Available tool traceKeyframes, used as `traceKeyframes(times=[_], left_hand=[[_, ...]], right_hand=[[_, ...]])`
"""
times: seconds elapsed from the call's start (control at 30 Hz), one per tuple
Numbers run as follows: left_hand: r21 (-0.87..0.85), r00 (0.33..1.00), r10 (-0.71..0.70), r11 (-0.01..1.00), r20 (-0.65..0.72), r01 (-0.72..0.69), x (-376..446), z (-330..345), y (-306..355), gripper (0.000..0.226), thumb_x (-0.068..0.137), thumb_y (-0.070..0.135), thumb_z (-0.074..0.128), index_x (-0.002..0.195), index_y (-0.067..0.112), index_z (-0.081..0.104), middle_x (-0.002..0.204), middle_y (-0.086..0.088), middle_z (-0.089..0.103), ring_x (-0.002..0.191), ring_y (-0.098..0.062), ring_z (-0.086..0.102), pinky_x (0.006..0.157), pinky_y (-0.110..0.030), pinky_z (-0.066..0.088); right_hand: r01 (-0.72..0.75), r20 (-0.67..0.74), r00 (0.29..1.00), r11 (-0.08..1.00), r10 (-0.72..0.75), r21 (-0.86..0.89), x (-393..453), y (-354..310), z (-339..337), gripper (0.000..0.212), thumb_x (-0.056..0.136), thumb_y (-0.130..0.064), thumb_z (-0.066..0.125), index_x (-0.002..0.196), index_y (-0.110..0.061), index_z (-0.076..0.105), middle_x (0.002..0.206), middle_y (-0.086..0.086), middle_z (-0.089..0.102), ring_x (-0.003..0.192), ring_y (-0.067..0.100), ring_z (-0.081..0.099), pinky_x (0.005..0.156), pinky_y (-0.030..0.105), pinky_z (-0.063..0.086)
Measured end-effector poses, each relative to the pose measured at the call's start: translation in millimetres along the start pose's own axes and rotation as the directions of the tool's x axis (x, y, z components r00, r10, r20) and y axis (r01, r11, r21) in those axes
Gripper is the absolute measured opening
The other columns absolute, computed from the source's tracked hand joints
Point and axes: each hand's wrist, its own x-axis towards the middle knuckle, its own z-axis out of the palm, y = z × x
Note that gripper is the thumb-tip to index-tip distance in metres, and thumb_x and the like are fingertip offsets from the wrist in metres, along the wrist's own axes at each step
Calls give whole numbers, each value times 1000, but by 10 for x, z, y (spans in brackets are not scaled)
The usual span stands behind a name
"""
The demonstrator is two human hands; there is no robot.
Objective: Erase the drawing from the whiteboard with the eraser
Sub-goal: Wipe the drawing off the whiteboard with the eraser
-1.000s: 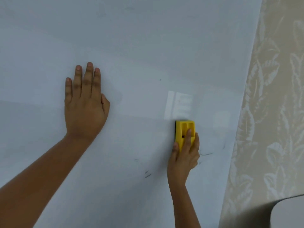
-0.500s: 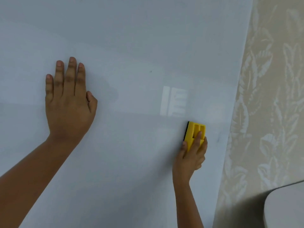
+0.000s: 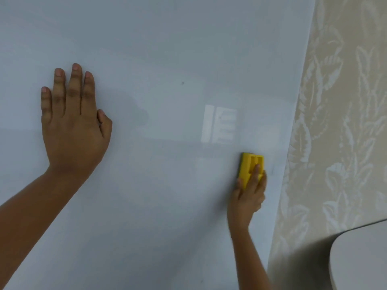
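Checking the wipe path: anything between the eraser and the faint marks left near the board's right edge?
Nothing visible. The right hand holds the yellow eraser flat on the whiteboard, and the faint smudge sits just to its right over bare board. The left hand rests far off to the left.

One whiteboard (image 3: 167, 49), one eraser (image 3: 250, 166), two hands, perhaps one speck (image 3: 183, 83)
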Motion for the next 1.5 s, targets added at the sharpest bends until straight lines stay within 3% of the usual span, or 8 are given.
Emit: traceKeyframes(times=[0.13, 0.33, 0.57, 0.77, 0.97, 1.13, 1.3, 1.5], left_hand=[[3, 999, 23, 1000, 43, -23, -7, 24, -34, 54, 99, 22, 16, 149, 0, 12, 156, -20, 9, 145, -36, 4, 116, -54, 15], [-36, 1000, 24, 999, 3, -24, -22, 163, -94, 55, 99, 25, 16, 150, 6, 10, 157, -17, 9, 145, -34, 7, 114, -56, 18], [-51, 999, 43, 998, -22, -44, -19, 261, -174, 57, 99, 25, 18, 151, 10, 2, 158, -16, 9, 145, -33, 8, 113, -57, 21], [-51, 999, 36, 998, -9, -37, -36, 181, -118, 55, 98, 23, 19, 149, 3, 12, 156, -19, 12, 145, -35, 6, 113, -58, 18], [-33, 1000, 28, 999, -7, -28, -8, 62, -30, 54, 97, 19, 22, 148, 2, 18, 155, -21, 16, 144, -37, 10, 116, -56, 15], [5, 999, -12, 1000, -47, 12, -6, 55, 39, 54, 95, 16, 31, 147, 4, 21, 155, -19, 22, 144, -35, 15, 118, -39, -1], [64, 999, -16, 998, -37, 18, 2, 8, 22, 54, 95, 17, 31, 147, 2, 22, 154, -19, 23, 143, -34, 16, 118, -42, 3], [64, 987, 135, 988, 92, -141, -65, -69, -105, 54, 96, 19, 29, 146, -1, 23, 153, -22, 24, 142, -36, 18, 116, -48, 12]], right_hand=[[283, 191, 943, 959, -273, -27, -617, 313, -86, 54, 96, -51, 22, 142, -24, 27, 147, 16, 32, 125, 37, 40, 95, 48, 34], [-366, -71, 927, 929, 369, 45, 631, 440, -164, 51, 99, -29, 37, 146, -27, 18, 154, 11, 20, 124, 48, 34, 100, 61, 27], [224, 135, 967, 973, -216, -48, -2, 285, -95, 52, 95, -45, 28, 144, -27, 23, 151, 14, 28, 122, 40, 42, 97, 56, 34], [-376, -67, 922, 924, 381, 78, 1085, 96, -133, 51, 98, -27, 37, 145, -31, 17, 154, 5, 19, 125, 44, 32, 101, 60, 26], [224, 43, 974, 974, -223, -25, 784, -249, 5, 54, 93, -39, 36, 145, -27, 23, 153, 9, 25, 120, 41, 41, 94, 58, 34], [-375, -92, 920, 925, 380, 64, 1274, -288, -68, 51, 98, -29, 37, 145, -32, 18, 154, 3, 20, 125, 43, 33, 99, 59, 29], [287, -76, 954, 956, -290, -55, 363, -1157, 282, 49, 96, -30, 39, 143, -29, 27, 150, 11, 30, 112, 39, 44, 89, 52, 38], [871, 283, 472, 491, -835, -5, -808, -351, 51, 35, 95, -29, 36, 130, -33, 41, 139, 7, 35, 106, 29, 46, 85, 41, 33]])
